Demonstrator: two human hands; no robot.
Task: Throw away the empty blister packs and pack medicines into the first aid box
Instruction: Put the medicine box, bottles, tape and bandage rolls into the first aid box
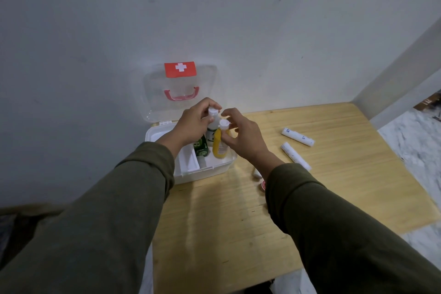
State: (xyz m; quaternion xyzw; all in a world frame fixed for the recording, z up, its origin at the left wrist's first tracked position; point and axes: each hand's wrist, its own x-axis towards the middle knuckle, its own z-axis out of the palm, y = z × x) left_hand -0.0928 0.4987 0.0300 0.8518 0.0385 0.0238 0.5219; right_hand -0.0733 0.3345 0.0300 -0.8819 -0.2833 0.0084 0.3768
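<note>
I see the white plastic first aid box (205,169) sitting at the back left corner of the pale wooden table (322,186), its clear lid (181,93) raised against the grey wall (95,55). The table's left edge runs just beside the box; to the right there is bare wood as far as two white wrapped bandage rolls (297,136), which lie flat, well apart from the box, long axes running from back left to front right.

My left hand (193,124) curls its fingers round the white-capped white bottle (212,126), gripping it near the cap. My right hand (243,136) is half open, fingers spread and bent, thumb and fingertips touching the yellow bottle with a white cap (220,143); I cannot tell whether it truly grips. Both bottles stand upright inside the box, long axes vertical, caps up, touching each other, beside a dark green carton (201,148).
</note>
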